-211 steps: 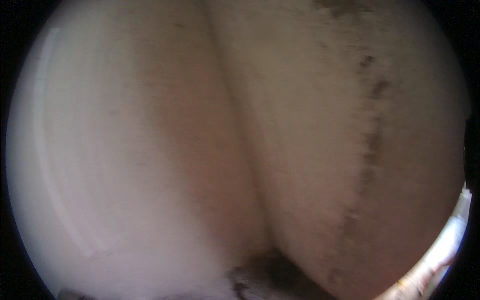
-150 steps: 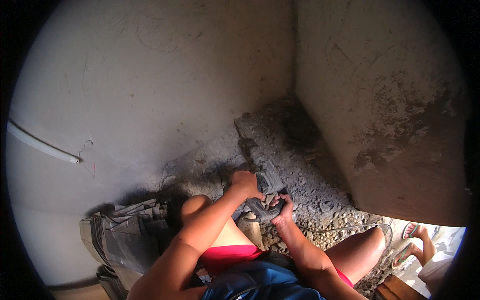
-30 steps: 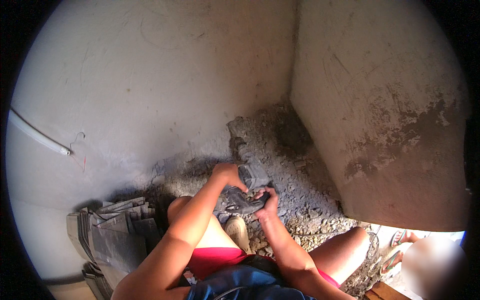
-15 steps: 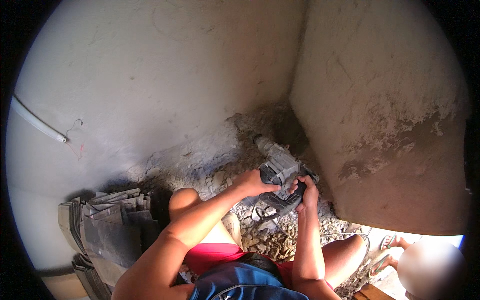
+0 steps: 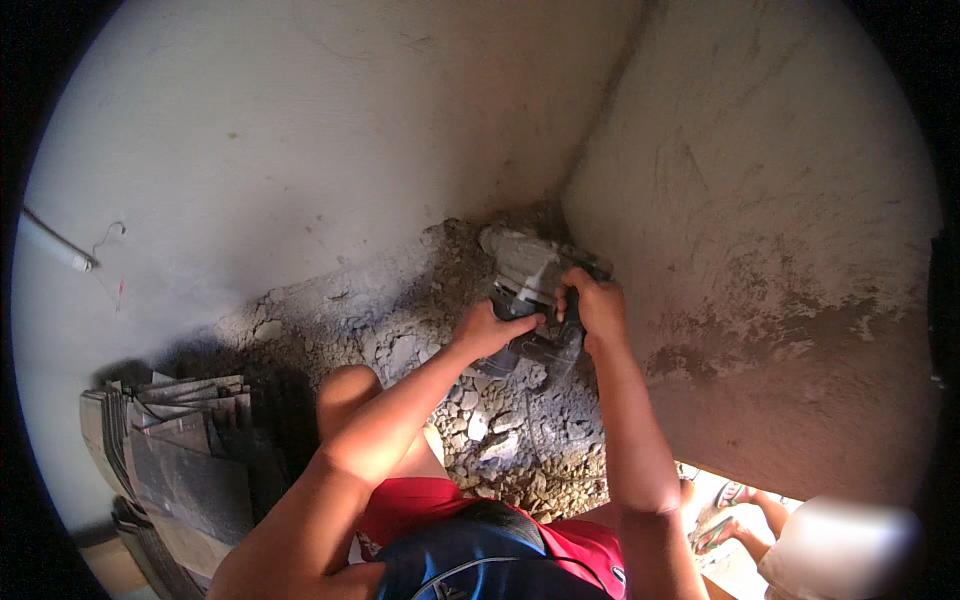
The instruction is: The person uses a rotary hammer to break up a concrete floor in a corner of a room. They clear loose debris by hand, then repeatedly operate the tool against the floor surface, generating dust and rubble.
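Note:
A grey and black demolition hammer [image 5: 527, 262] lies tilted in the corner where two walls meet. My left hand [image 5: 487, 330] is closed around the black lower part of its housing, with the thumb reaching along it. My right hand [image 5: 598, 308] is wrapped round the black rear handle on the right. The far end of the tool sits against the broken foot of the wall; its bit is hidden from me. Broken stones and rubble [image 5: 490, 410] lie beneath the hammer and between my legs.
A plastered wall [image 5: 780, 230] stands close on the right. Stacked flat sheets [image 5: 195, 470] lean at the lower left. A white pipe [image 5: 60, 245] with thin wires juts from the left wall. Another person's feet [image 5: 715, 530] show at the lower right.
Both my hands have pushed the hammer farther forward and slightly left into the corner. My right arm stretches out more, and the view has shifted a little.

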Demonstrator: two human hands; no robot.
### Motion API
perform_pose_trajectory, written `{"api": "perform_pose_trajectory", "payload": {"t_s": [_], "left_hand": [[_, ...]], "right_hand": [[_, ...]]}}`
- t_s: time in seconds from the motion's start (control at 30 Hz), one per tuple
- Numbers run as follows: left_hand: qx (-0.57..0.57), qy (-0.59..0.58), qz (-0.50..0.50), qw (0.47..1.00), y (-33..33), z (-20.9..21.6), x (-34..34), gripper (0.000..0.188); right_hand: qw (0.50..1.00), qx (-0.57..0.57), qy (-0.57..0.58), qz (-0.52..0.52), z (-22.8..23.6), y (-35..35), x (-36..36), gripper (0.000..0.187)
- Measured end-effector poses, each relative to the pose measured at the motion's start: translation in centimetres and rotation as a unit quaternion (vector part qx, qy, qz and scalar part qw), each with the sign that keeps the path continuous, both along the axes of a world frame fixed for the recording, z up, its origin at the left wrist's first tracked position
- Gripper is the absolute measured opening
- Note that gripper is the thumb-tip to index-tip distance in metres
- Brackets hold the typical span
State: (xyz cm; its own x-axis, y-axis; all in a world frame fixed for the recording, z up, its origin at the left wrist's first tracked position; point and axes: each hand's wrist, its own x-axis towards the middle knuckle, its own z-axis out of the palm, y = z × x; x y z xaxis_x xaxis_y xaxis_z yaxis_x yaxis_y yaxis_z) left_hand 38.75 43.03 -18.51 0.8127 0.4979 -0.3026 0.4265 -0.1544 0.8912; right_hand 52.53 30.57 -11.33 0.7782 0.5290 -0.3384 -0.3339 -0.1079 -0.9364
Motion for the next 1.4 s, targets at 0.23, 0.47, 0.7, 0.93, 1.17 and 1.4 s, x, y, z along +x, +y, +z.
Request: {"api": "perform_pose_trajectory", "payload": {"t_s": [0.23,0.47,0.7,0.93,1.17,1.4], "left_hand": [[-0.069,-0.072,0.091,0.991,1.6,-3.3,1.1,0.05],[-0.068,-0.046,0.11,0.991,1.7,-3.4,1.4,0.045],[-0.087,-0.071,0.103,0.988,1.3,-3.3,2.7,0.074],[0.065,0.075,0.007,0.995,-6.0,-3.1,-2.4,0.071],[0.13,0.113,-0.091,0.981,-8.1,-0.5,-5.0,0.076],[0.065,0.05,-0.056,0.995,-4.1,-4.0,-3.2,0.071]], "right_hand": [[0.989,-0.09,-0.099,0.066,3.6,5.8,1.0,0.023],[0.986,-0.094,-0.104,0.09,3.7,6.7,1.3,0.027],[0.973,-0.141,-0.159,0.095,1.0,6.2,4.1,0.028],[0.997,-0.006,0.033,0.068,0.0,-5.0,0.5,0.026],[0.981,0.066,0.155,-0.097,-5.4,-11.6,-5.1,0.017],[0.995,0.057,0.064,-0.055,-4.3,-6.0,-3.5,0.019]]}}
